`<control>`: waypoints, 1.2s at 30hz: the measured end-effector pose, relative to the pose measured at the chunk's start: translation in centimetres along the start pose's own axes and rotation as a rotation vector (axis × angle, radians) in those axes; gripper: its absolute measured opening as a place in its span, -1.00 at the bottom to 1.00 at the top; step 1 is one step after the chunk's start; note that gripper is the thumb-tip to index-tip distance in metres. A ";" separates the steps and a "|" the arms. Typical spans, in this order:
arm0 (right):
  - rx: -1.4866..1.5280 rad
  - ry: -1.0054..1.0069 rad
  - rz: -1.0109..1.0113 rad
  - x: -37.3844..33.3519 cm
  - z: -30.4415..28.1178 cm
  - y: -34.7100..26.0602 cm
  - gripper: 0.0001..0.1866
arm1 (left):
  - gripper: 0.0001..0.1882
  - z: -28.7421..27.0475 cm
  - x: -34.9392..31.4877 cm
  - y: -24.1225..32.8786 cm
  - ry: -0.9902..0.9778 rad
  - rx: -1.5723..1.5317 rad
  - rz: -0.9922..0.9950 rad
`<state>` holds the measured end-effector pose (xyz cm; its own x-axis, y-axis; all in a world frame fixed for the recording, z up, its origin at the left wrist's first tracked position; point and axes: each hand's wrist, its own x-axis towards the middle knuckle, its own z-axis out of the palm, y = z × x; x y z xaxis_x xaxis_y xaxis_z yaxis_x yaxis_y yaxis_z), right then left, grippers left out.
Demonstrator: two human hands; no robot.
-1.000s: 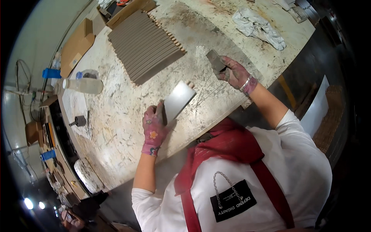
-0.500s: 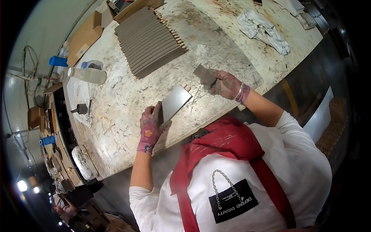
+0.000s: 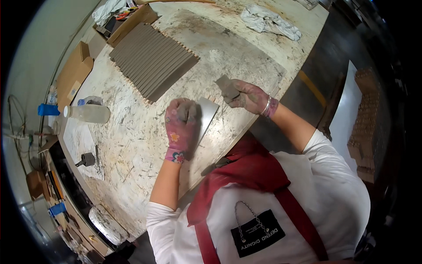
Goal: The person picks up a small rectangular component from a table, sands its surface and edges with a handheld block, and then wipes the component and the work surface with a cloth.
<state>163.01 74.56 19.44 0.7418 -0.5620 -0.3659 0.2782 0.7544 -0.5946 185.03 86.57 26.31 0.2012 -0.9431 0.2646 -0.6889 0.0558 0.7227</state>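
Observation:
My left hand (image 3: pixel 179 125), in a dirty pink flowered glove, is closed over the left part of a flat silver metal plate (image 3: pixel 208 113) at the table's near side. Its fingers curl in, and whatever they hold is hidden. Small light wooden-looking tabs (image 3: pixel 212 98) show at the plate's far end. To the right, my gloved right hand (image 3: pixel 251 97) pinches a thin, flat grey-brown piece (image 3: pixel 227 86), raised near the plate's right end. Beyond both hands lies a long row of grey-brown strips (image 3: pixel 151 59) set side by side, with light tabs along their ends.
Left of the row stand a clear bottle with a white cap (image 3: pixel 90 113) and an open cardboard box (image 3: pixel 75 72). A dark brush-like tool (image 3: pixel 86 159) lies on paper. A carton of tools (image 3: pixel 132 25) is at the back, a crumpled white cloth (image 3: pixel 270 23) at far right.
My left hand has moved from the plate's left edge to over the plate, its fingers now curled. My right hand still holds the grey-brown piece. The view has shifted.

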 end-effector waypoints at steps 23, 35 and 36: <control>-0.190 -0.187 0.170 -1.0 7.1 0.4 -0.63 | -0.77 -0.5 -0.4 4.3 0.027 0.497 0.293; -1.326 -0.132 -0.710 -2.8 6.6 -2.9 -0.34 | -0.91 -3.0 -11.4 3.2 0.178 -0.268 -0.547; -1.362 -0.116 -0.722 -2.8 6.5 -3.1 -0.33 | -0.84 -4.4 -14.1 3.3 0.169 -0.331 -0.707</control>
<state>164.05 76.00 26.93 0.7586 -0.5814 0.2942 -0.1142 -0.5632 -0.8184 182.97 101.50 27.71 0.6339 -0.7308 -0.2533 -0.1215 -0.4175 0.9005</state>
